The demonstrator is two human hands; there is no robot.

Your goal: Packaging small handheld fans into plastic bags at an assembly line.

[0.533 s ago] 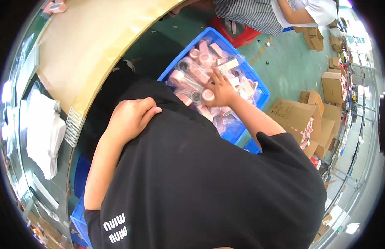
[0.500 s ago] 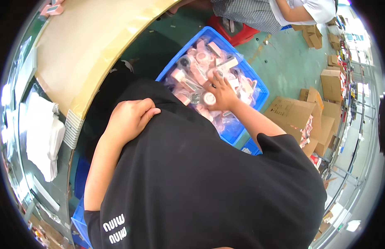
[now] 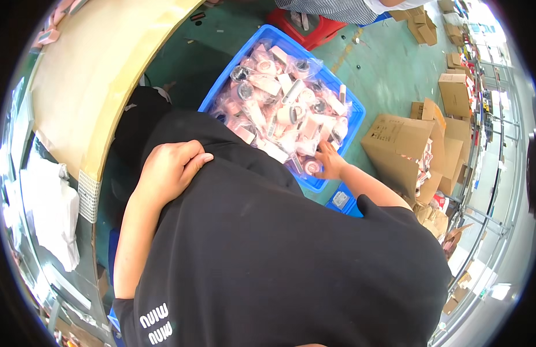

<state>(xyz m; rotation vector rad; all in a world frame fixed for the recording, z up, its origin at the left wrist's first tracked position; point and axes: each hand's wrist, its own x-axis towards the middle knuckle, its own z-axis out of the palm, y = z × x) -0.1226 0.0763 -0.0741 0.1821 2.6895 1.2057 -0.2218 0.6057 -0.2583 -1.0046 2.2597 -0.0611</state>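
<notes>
My right hand is at the near right corner of a blue plastic bin, its fingers apart and touching the goods inside. Pink and white pieces in clear plastic bags fill this bin in a loose heap, some with round grey or black parts. Beside the fingertips lies a round pink piece. My left hand is closed and rests on the black cloth of my clothing; whatever its curled fingers hold, if anything, is hidden.
A curved table with a yellow taped edge stands on the left, near a white cloth or bag. Open cardboard boxes stand right of the bin. Behind it are a red stool and another person's checked garment.
My right hand has moved from the middle of the heap toward the bin's near right corner. The view has shifted, so the bin appears farther left and higher. My left hand stays closed.
</notes>
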